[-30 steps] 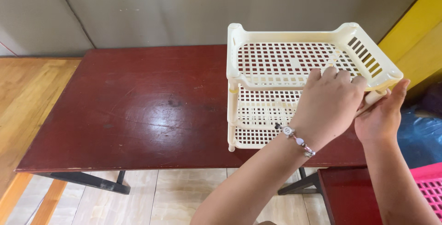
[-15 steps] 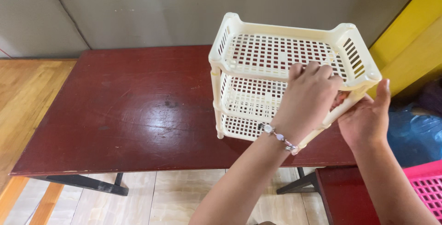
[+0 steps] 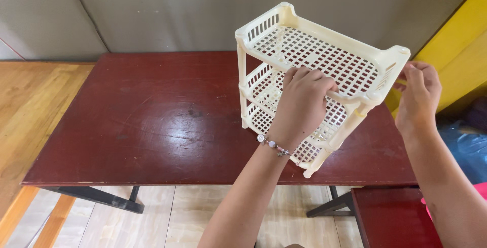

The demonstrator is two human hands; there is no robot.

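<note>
Three perforated tiers make up the cream plastic rack, which is seen standing on the dark red table, toward the table's right half and near its front edge. The rack is turned at an angle: its long axis runs from about ten o'clock at the far end to about four o'clock at the near end.

The left hand is closed around the front rail of the top tier, fingers curled over the rim; a beaded bracelet is worn at that wrist. From this hand the bulk of the rack lies toward twelve o'clock, directly ahead.

The right hand is held at the rack's near right end, at about three o'clock from the top tier. Its fingertips are bent toward the end wall, just beside it, but whether the plastic is actually pinched cannot be told. The left hand is judged the nearer and firmer hold.

Part of a second red surface is seen at five o'clock, below the table's edge, and pale floor tiles show beneath.
</note>
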